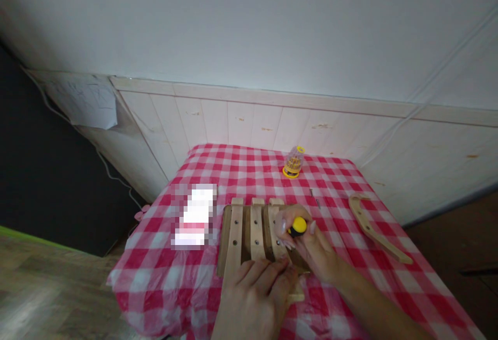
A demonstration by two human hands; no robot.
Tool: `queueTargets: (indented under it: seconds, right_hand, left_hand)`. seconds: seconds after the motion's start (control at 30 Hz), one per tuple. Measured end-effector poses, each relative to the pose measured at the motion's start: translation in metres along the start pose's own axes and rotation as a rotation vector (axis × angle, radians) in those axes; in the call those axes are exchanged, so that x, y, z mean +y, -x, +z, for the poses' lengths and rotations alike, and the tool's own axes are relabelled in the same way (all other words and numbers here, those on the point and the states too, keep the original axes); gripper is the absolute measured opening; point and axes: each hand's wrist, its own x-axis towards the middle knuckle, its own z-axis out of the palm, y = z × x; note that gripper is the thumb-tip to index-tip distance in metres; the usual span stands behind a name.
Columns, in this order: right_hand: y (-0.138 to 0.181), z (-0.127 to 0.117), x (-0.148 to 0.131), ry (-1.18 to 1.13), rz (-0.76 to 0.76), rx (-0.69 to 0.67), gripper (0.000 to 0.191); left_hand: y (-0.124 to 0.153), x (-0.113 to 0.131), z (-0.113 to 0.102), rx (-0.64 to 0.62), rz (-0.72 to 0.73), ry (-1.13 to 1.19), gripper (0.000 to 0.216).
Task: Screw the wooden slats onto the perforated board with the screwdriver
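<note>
A wooden slatted piece (241,233) lies on the red-and-white checked tablecloth (163,272). My right hand (307,241) is wrapped round a screwdriver with a yellow-and-black handle (299,226), held upright over the right-hand slat. My left hand (257,288) lies flat on the near edge of the wooden piece, fingers stretched out and pressing on it. The screwdriver's tip is hidden behind my fingers.
A curved wooden part (373,226) lies to the right on the cloth. A small clear container with yellow lid and base (293,162) stands near the table's far edge. A thin metal bit (315,198) lies beside the slats. A blurred white-and-red item (194,215) sits left.
</note>
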Motion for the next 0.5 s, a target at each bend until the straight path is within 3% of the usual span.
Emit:
queueTargets:
  seconds: [0.2, 0.5]
  right_hand:
    - [-0.0009, 0.0008, -0.0018, 0.014, 0.015, -0.04, 0.044]
    - [-0.0001, -0.0056, 0.0074, -0.174, -0.002, 0.073, 0.035]
  left_hand:
    - [-0.0019, -0.0003, -0.0015, 0.029, 0.001, 0.008, 0.02]
    - [-0.0013, 0.0009, 0.0003, 0.041, -0.026, 0.012, 0.018]
